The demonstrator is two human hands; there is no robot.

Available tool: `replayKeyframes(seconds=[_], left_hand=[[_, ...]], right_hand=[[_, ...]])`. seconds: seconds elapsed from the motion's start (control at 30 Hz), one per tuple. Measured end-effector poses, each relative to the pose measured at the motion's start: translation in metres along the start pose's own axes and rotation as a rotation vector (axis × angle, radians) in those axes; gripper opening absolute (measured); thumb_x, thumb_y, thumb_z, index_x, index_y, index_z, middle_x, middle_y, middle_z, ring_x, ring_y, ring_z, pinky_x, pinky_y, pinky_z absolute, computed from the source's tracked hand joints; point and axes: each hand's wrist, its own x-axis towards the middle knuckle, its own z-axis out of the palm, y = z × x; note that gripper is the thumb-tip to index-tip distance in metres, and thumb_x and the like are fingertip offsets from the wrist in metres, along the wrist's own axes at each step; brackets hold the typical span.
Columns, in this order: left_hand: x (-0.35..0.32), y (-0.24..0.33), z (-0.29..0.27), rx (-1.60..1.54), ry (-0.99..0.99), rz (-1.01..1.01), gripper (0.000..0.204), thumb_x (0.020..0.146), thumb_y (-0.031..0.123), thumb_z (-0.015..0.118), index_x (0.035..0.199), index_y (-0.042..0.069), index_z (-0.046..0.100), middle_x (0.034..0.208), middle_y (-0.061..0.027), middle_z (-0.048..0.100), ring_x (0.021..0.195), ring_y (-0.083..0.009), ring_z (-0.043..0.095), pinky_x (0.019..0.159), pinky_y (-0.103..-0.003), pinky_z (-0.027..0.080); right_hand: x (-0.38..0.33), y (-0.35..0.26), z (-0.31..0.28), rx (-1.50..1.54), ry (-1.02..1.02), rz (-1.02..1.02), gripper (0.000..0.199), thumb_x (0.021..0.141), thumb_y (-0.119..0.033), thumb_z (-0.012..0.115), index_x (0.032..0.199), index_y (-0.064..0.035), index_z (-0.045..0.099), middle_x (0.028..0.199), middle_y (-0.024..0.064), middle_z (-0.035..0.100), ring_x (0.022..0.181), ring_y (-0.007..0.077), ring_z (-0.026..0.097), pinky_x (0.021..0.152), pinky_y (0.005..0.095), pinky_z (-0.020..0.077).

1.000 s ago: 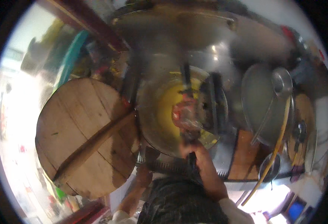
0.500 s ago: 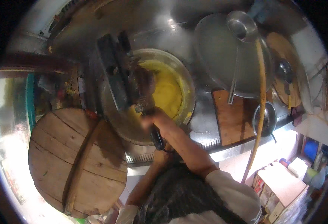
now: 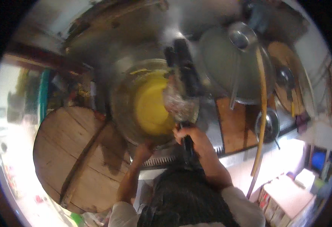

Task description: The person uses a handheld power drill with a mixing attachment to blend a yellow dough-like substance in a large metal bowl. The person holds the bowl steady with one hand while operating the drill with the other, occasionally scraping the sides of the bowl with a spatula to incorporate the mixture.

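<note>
A wide metal pot in front of me holds a smooth yellow mass. My right hand is wrapped round the black handle of a large handheld power tool. Clear plastic seems to cover its middle, and its dark body reaches over the pot's right side. Motion blurs the tool, so its exact kind and working end cannot be made out. At the near rim, my left hand grips the pot, its fingers partly blurred.
A round wooden lid with a raised bar lies left of the pot. To the right are a large round metal vessel, a ladle, a long wooden pole, a brown board and a strainer-like metal bowl.
The tool has swung from the pot's left side to its right, carried by my right hand. My left hand has shifted left and up to the near rim.
</note>
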Motion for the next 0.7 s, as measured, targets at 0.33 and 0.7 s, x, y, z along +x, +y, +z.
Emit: replayKeyframes(seconds=[0.33, 0.7], left_hand=[[0.047, -0.087, -0.081, 0.184, 0.285, -0.384, 0.034, 0.082, 0.017, 0.048, 0.112, 0.003, 0.052, 0.089, -0.0211, 0.062, 0.080, -0.0372, 0.061, 0.068, -0.048, 0.049], [0.236, -0.124, -0.162, 0.303, 0.577, -0.350, 0.029, 0.090, 0.033, 0.039, 0.098, 0.014, 0.059, 0.093, -0.0157, 0.063, 0.080, -0.0359, 0.061, 0.064, -0.046, 0.047]], right_hand=[[-0.011, 0.004, 0.034, 0.153, -0.063, 0.138, 0.037, 0.060, -0.005, 0.055, 0.096, -0.0016, 0.048, 0.076, 0.0079, 0.052, 0.060, 0.0174, 0.049, 0.061, 0.0275, 0.0408], [0.047, -0.003, 0.030, 0.142, -0.235, 0.259, 0.038, 0.056, -0.005, 0.062, 0.091, -0.0025, 0.048, 0.074, 0.0070, 0.053, 0.059, 0.0179, 0.051, 0.053, 0.0289, 0.0406]])
